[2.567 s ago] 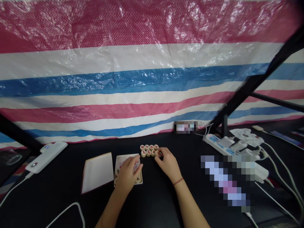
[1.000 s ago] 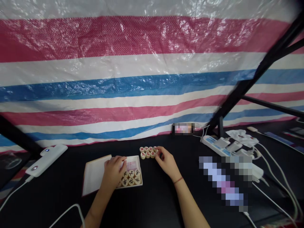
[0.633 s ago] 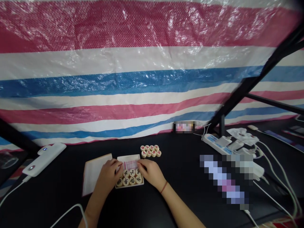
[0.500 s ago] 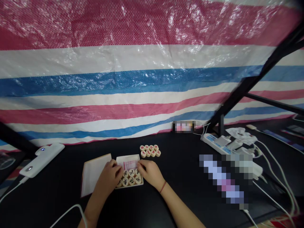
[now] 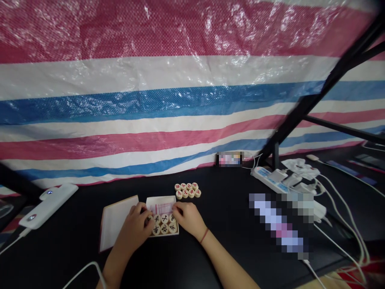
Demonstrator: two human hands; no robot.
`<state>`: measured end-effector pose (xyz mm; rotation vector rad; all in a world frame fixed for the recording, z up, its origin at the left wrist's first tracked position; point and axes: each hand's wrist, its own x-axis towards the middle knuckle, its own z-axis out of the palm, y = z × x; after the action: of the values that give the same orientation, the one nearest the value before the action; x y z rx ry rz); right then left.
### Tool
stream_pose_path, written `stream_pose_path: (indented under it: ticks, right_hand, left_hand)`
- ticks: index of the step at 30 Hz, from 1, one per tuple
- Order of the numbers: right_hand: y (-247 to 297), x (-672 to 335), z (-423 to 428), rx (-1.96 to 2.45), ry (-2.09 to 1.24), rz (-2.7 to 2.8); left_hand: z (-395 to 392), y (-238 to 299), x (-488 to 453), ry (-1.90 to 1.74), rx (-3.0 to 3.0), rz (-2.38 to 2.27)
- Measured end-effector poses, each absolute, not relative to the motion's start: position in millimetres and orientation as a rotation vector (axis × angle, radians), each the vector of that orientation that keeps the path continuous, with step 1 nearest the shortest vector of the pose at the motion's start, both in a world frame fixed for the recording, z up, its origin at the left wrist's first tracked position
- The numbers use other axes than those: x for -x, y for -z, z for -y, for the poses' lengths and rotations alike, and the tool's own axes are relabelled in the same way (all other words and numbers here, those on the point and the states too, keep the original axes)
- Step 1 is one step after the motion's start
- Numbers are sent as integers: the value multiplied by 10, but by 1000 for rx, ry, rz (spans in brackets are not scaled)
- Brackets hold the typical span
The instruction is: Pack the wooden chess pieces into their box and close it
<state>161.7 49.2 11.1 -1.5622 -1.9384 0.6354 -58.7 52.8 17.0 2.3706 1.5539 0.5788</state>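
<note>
A shallow white box (image 5: 161, 199) holds rows of round Chinese chess pieces (image 5: 164, 228) with black characters, plus a folded sheet with reddish lines (image 5: 164, 208) at its far end. My left hand (image 5: 136, 224) is over the box's left side, thumb and fingers curled around a black-lettered piece (image 5: 149, 218) at the end of a row. At the right wall, my right hand (image 5: 190, 217) has its fingers bent together, tips against the end of the same row; what lies under them is hidden. Beyond the box, red-lettered pieces (image 5: 185, 193) lie in two rows on the black table.
The opened box lid (image 5: 117, 220) lies left of the box. A white device with a cable (image 5: 49, 204) is farther left. At right are a power strip (image 5: 267, 180) with plugs and cables, and a blurred-out object (image 5: 278, 224). A striped plastic sheet (image 5: 150, 96) hangs behind.
The view has shifted slightly, moving everything a little left in the picture. A black-lettered piece now shows between my left thumb and fingers. My right hand stays at the box's right wall.
</note>
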Motion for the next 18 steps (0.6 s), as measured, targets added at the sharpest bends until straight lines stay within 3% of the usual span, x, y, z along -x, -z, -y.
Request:
stream_pose_path:
  ticks: [18]
  right_hand:
    - [-83,-1650,-496,1533,-646,1882]
  left_hand:
    - [-504,-441,551,-485,-2121,-1303]
